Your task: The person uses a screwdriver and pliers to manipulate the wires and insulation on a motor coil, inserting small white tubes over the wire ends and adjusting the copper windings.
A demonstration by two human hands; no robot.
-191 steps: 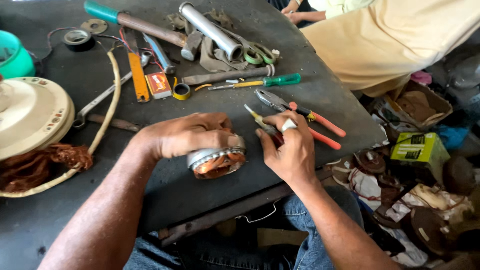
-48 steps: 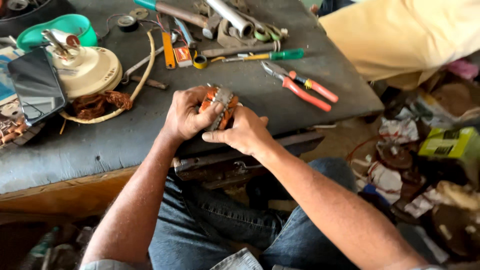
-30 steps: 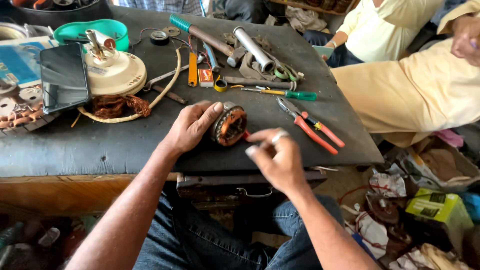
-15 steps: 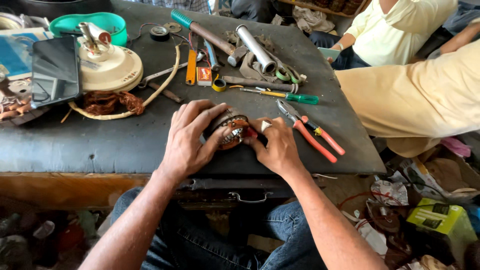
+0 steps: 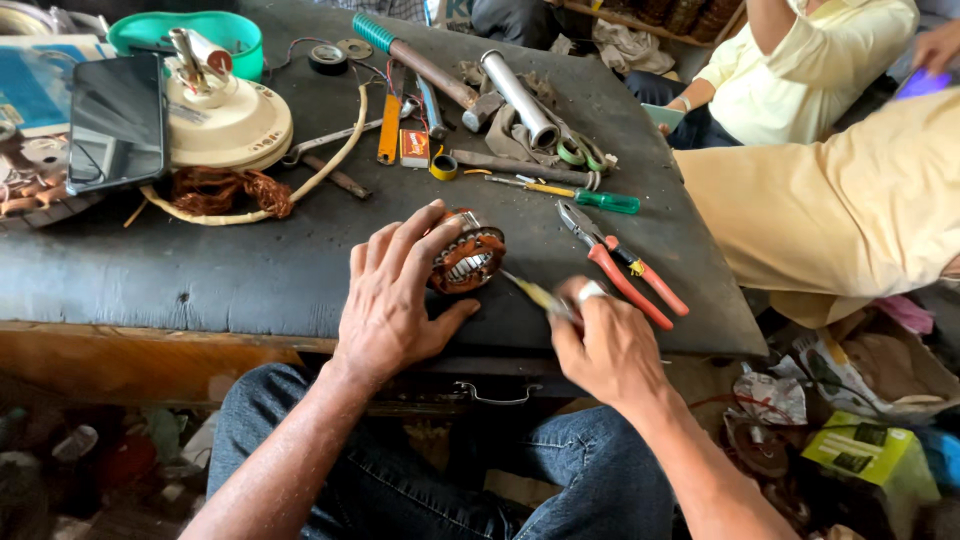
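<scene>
A round motor stator [image 5: 470, 258] with copper windings lies on the dark worktable [image 5: 250, 270], near its front edge. My left hand [image 5: 400, 295] rests on the stator's left side, fingers spread over it. My right hand [image 5: 605, 345] hovers just right of it and pinches a thin yellowish strip [image 5: 530, 291] whose tip points toward the stator.
Red-handled pliers [image 5: 625, 265] lie right of the stator. Farther back are a green-handled screwdriver [image 5: 590, 196], a hammer [image 5: 425, 65], a metal tube [image 5: 518, 95], a cream fan housing [image 5: 225, 115], loose copper wire [image 5: 225, 190] and a phone [image 5: 117, 122]. Other people sit at the right.
The stator went from held up in both hands to lying on the table. My right hand drew back to the right with the thin strip; the left stays on the stator.
</scene>
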